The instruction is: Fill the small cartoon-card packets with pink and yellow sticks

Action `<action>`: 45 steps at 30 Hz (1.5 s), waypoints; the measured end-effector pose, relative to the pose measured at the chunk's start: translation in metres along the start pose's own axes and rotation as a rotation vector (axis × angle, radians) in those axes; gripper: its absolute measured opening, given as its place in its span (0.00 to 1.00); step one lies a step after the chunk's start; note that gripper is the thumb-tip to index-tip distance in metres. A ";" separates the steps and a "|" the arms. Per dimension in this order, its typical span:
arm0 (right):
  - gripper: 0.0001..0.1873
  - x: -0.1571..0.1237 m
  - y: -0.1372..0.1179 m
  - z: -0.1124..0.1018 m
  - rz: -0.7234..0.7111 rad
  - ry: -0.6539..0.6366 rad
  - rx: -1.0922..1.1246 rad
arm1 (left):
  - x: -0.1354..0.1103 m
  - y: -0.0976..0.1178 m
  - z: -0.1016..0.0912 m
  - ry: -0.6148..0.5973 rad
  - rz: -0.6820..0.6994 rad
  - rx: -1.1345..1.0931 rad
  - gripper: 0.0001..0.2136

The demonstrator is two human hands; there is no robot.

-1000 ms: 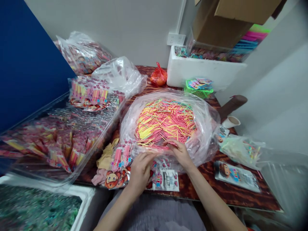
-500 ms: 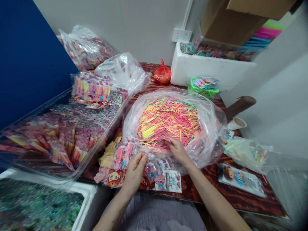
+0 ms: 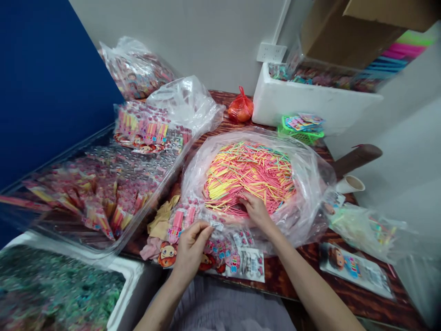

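Note:
A big clear plastic bag (image 3: 310, 184) lies open on the table, filled with thin pink, yellow and green sticks (image 3: 251, 177). My right hand (image 3: 257, 211) reaches into its near edge, fingers curled down on the sticks in a pinch. My left hand (image 3: 191, 250) is closed on the top edge of a small clear printed packet (image 3: 215, 243) from the pile of cartoon-printed packets (image 3: 241, 259) at the table's front. A filled packet with pink sticks (image 3: 177, 225) lies just left of that hand.
A clear tray (image 3: 144, 207) of filled packets sits at left, with a bagged stack (image 3: 148, 131) behind. A white foam box (image 3: 310, 99), green basket (image 3: 303, 133), red bag (image 3: 240, 109), paper cup (image 3: 349, 184) and another foam box (image 3: 120, 285) stand around.
My right hand has pushed a little further into the sticks. My left hand has shifted slightly and pinched the packet's top edge. The view drifted left.

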State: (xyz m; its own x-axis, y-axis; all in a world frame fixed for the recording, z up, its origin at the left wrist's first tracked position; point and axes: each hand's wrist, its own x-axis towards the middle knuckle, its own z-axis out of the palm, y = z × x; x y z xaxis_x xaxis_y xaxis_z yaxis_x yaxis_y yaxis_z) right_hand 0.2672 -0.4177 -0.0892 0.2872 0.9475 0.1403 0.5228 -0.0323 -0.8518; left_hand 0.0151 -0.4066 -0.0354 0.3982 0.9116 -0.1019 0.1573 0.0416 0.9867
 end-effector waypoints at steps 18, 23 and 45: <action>0.12 -0.014 -0.025 -0.010 0.030 -0.001 0.251 | -0.001 0.004 -0.001 0.044 -0.054 -0.145 0.11; 0.13 -0.028 -0.057 -0.017 -0.021 -0.032 0.363 | 0.001 0.006 -0.007 0.038 -0.044 -0.155 0.14; 0.10 -0.056 -0.074 -0.010 0.010 -0.007 0.462 | -0.013 -0.001 -0.018 0.159 -0.314 -0.427 0.18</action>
State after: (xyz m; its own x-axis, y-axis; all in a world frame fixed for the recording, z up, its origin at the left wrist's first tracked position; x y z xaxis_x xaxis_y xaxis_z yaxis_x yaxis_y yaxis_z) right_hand 0.2201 -0.4718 -0.0287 0.2838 0.9502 0.1285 0.1070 0.1018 -0.9890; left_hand -0.0066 -0.4113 -0.0327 0.2446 0.8780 -0.4115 -0.1468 0.4530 0.8793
